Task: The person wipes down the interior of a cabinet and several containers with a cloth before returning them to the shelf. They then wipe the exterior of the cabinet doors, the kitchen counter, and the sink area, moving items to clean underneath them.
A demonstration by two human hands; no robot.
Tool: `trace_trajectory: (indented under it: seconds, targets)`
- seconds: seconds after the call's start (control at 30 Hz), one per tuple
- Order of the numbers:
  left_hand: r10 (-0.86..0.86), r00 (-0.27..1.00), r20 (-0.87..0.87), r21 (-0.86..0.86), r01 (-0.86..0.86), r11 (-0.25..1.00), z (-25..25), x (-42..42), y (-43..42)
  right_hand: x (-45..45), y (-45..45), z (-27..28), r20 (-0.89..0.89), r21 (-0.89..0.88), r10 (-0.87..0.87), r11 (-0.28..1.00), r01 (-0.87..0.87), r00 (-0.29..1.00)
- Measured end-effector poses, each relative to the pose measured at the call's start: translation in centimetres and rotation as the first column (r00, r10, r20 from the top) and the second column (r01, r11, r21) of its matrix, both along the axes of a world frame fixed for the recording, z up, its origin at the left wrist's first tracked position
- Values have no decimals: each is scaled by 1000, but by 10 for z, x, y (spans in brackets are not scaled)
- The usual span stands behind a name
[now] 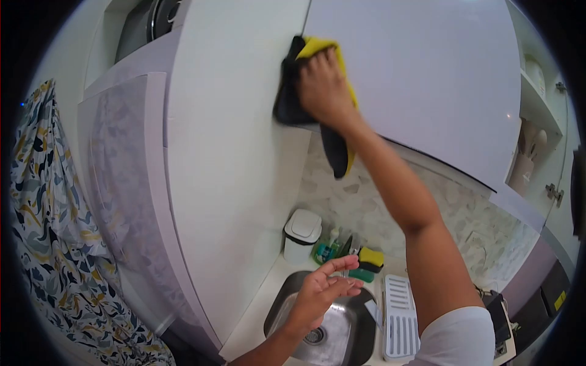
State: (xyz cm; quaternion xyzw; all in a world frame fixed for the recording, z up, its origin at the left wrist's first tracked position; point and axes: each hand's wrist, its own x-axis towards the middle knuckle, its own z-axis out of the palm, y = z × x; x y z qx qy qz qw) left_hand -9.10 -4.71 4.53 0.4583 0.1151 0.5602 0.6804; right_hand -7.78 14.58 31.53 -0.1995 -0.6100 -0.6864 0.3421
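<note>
My right hand (323, 88) presses a black and yellow cleaning cloth (292, 91) against the lower left corner of a glossy white cabinet door (421, 67). Its fingers are bent over the cloth, and one dark flap with a yellow edge hangs below the wrist. The hand is slightly blurred. Lower down, my left hand (323, 293) hovers over the steel sink (360, 338), its fingers loosely stretched and nothing in them. Behind it, a yellow and black sponge (371, 257) sits near the tap, which is partly hidden by that hand.
A small white bin (302, 235) and a green bottle (323, 251) stand behind the sink. To its right lies a white slotted rack (400, 317). A tall white side panel (238, 152) borders the left. At right, an open cabinet holds wooden utensils (530, 152). A patterned curtain (55, 244) hangs far left.
</note>
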Motion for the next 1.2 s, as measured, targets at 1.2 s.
trace_trajectory:
  seconds: [1.2]
  targets:
    - [-221, 962, -160, -89, 209, 974, -25, 68, -42, 384, -93, -160, -440, -218, 66, 960, -178, 896]
